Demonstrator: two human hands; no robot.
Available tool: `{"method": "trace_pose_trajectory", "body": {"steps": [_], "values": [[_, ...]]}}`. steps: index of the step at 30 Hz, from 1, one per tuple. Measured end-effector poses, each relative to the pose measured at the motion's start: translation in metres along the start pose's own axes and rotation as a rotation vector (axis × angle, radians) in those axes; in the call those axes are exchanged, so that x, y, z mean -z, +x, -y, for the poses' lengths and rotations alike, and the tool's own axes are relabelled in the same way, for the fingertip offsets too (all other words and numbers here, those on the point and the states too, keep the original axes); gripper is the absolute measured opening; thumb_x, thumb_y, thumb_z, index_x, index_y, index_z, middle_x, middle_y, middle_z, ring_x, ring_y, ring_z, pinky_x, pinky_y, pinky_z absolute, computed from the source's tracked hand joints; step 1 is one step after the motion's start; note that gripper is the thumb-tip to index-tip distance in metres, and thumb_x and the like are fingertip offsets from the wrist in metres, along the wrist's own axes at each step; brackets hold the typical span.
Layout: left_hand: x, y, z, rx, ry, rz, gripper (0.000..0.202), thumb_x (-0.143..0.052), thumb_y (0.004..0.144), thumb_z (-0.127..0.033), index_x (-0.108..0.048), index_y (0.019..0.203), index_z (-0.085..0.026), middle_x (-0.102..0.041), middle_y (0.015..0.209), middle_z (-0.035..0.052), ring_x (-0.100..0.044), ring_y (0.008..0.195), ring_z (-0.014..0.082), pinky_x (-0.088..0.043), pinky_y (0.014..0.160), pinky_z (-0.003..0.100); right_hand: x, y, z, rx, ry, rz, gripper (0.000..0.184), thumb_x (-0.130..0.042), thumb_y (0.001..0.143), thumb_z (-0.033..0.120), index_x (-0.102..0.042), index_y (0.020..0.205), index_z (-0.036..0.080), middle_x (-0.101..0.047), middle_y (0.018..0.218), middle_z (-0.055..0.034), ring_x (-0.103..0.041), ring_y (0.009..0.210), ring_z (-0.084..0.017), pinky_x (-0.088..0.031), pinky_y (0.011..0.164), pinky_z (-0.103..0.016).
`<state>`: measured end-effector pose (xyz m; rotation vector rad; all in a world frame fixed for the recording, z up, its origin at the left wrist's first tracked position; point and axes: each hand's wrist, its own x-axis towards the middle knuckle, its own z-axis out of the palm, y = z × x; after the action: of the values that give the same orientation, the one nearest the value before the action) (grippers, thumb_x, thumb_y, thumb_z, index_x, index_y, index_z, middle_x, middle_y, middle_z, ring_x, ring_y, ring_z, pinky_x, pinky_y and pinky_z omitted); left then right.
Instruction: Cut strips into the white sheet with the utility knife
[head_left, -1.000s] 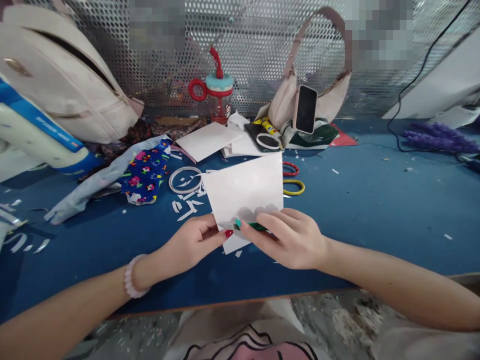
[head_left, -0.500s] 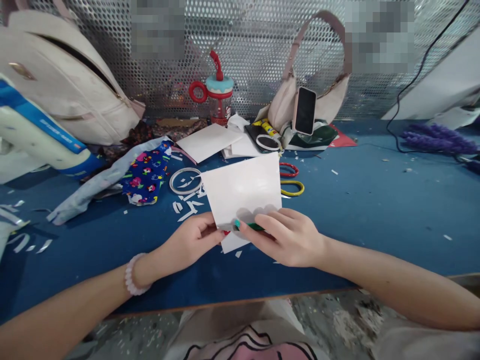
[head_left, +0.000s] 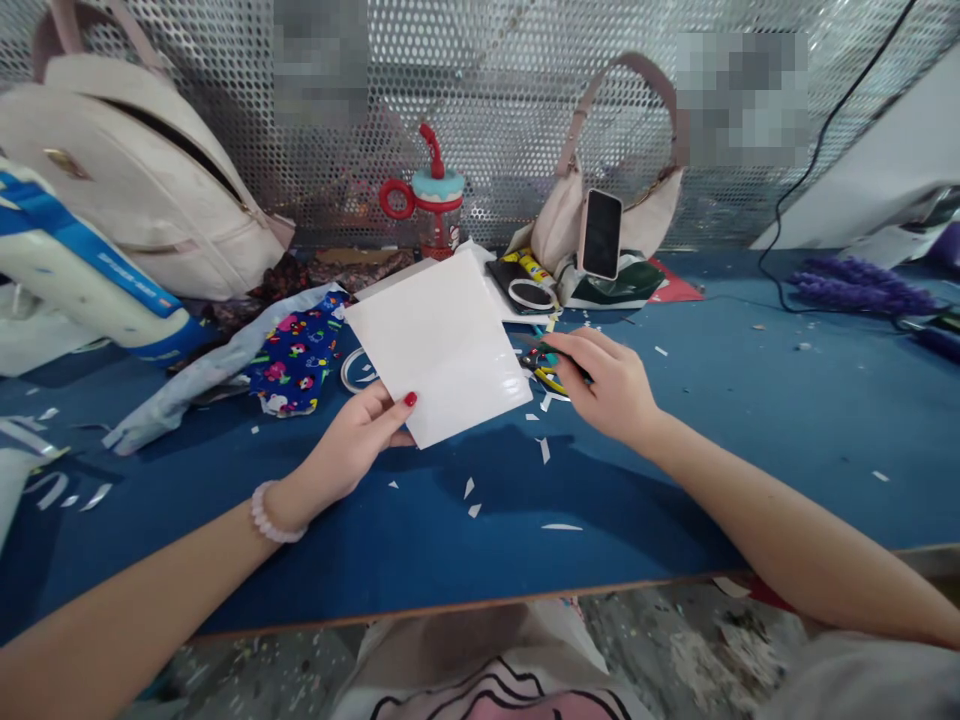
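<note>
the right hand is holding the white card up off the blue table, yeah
Not quite: it is the left hand that holds the white card up off the blue table. The right hand is off the card, fingers pinching a small green tool. The head view shows this.

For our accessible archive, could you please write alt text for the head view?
A person's left hand holds a white rectangular paper sheet by its lower corner over a blue table, while the right hand grips a small green object beside it. White paper scraps litter it.
</note>
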<state>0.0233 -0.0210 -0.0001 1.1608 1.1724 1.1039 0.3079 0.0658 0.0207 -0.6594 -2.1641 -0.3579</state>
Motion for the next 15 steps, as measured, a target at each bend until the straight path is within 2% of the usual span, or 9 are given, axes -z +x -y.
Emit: {"method": "trace_pose_trajectory", "body": {"steps": [5, 10, 15], "values": [[0.0007, 0.0004, 0.0011, 0.016, -0.014, 0.003, 0.062, -0.076, 0.08, -0.062, -0.062, 0.122, -0.019, -0.073, 0.117, 0.0107, -0.072, 0.101, 0.0286, -0.063, 0.084, 0.04, -0.0011, -0.0019, -0.0022, -0.02, 0.022, 0.034, 0.025, -0.043, 0.096, 0.016, -0.065, 0.107, 0.017, -0.068, 0.081, -0.0052, -0.063, 0.066, -0.016, -0.047, 0.059, -0.028], [0.0013, -0.0003, -0.0004, 0.024, -0.03, 0.002, 0.06, -0.077, 0.081, -0.059, -0.062, 0.122, -0.018, -0.072, 0.12, 0.0114, -0.071, 0.103, 0.0299, -0.063, 0.08, 0.038, 0.0003, -0.0019, -0.0031, -0.044, 0.051, 0.054, 0.026, -0.041, 0.096, 0.016, -0.065, 0.106, 0.018, -0.068, 0.079, -0.0048, -0.061, 0.064, -0.016, -0.045, 0.059, -0.028], [0.0013, -0.0012, -0.0013, 0.038, -0.059, 0.024, 0.058, -0.083, 0.074, -0.052, -0.063, 0.118, -0.02, -0.074, 0.117, 0.0102, -0.072, 0.103, 0.0302, -0.063, 0.074, 0.034, 0.0001, -0.0017, 0.0008, -0.008, 0.113, 0.089, 0.027, -0.04, 0.097, 0.016, -0.064, 0.108, 0.016, -0.07, 0.085, -0.0061, -0.064, 0.07, -0.016, -0.049, 0.063, -0.027]]}}
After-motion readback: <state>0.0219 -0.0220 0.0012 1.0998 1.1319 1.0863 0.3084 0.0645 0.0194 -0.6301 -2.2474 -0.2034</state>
